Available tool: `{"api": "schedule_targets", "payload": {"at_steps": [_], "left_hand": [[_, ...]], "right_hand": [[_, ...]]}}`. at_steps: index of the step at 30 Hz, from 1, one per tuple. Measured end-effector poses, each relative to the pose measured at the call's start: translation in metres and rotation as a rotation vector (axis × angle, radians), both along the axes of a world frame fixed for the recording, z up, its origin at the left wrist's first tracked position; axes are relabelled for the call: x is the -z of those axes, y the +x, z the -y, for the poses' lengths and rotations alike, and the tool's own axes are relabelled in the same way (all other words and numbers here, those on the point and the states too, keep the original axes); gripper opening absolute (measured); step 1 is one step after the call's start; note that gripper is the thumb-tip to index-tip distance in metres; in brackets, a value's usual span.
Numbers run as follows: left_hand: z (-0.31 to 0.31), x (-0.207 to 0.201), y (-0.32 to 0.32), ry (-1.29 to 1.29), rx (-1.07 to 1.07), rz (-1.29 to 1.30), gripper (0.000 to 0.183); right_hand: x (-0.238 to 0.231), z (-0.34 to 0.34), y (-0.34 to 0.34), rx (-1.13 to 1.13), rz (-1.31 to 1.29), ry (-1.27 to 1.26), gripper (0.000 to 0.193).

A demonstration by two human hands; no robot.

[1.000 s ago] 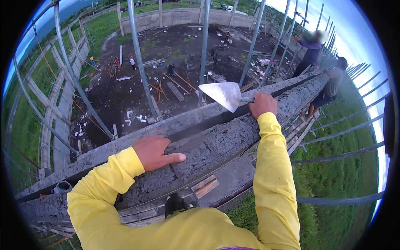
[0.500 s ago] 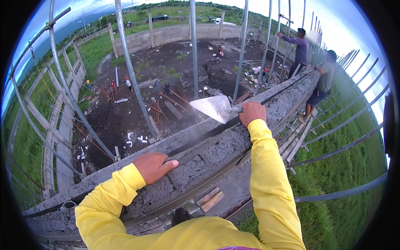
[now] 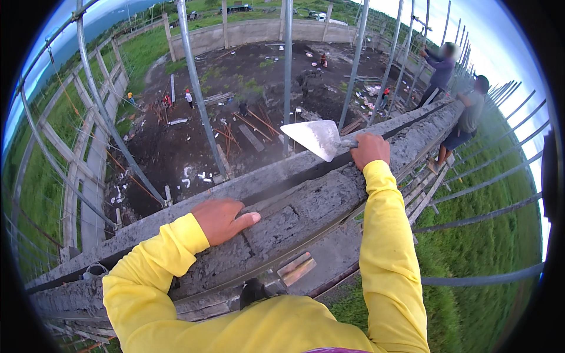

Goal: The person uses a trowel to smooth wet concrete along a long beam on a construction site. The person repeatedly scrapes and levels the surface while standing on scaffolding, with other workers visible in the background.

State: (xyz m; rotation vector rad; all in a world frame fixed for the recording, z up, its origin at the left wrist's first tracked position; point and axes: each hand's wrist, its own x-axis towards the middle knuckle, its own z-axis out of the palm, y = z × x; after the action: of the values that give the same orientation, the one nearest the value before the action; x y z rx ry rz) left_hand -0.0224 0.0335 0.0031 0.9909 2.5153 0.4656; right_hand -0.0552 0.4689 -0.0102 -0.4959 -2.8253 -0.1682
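Trowel (image 3: 315, 138), one, pale triangular blade: raised above the dark slot (image 3: 312, 175) between the wall's near strip (image 3: 306, 206) and far strip (image 3: 253, 179), tip towards the far edge.

Right hand (image 3: 371, 149): fingers closed around the trowel handle.

Left hand (image 3: 219, 220): laid on the near strip's slot-side edge, thumb apart from the fingers; fingertips hidden, so whether they clasp the edge cannot be told.

Wooden block (image 3: 297, 269), one: below the near strip's outer edge.

Hazards, judged: a loosened right grip could drop the trowel into the slot or over the far edge; rough, cracked mortar could crumble under the left palm's weight.
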Motion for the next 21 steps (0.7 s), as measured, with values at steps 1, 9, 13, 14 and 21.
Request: {"api": "schedule_targets", "payload": {"at_steps": [1, 9, 13, 14, 21], "left_hand": [[-0.001, 0.001, -0.001, -0.011, -0.004, 0.003, 0.078], [0.003, 0.016, -0.001, 0.037, -0.034, -0.018, 0.077], [0.004, 0.017, -0.002, 0.035, -0.035, -0.011, 0.076], [0.004, 0.016, -0.002, 0.035, -0.031, -0.015, 0.076], [0.004, 0.018, -0.001, 0.043, -0.025, -0.034, 0.076]], "right_hand": [[0.000, -0.001, 0.000, 0.000, 0.004, 0.010, 0.027], [-0.001, 0.002, -0.002, 0.006, 0.013, 0.024, 0.030], [-0.003, 0.003, -0.003, 0.021, 0.044, 0.027, 0.032], [-0.004, 0.003, -0.003, 0.022, 0.031, 0.032, 0.032], [-0.003, 0.003, -0.003, 0.031, 0.038, 0.021, 0.030]]}}
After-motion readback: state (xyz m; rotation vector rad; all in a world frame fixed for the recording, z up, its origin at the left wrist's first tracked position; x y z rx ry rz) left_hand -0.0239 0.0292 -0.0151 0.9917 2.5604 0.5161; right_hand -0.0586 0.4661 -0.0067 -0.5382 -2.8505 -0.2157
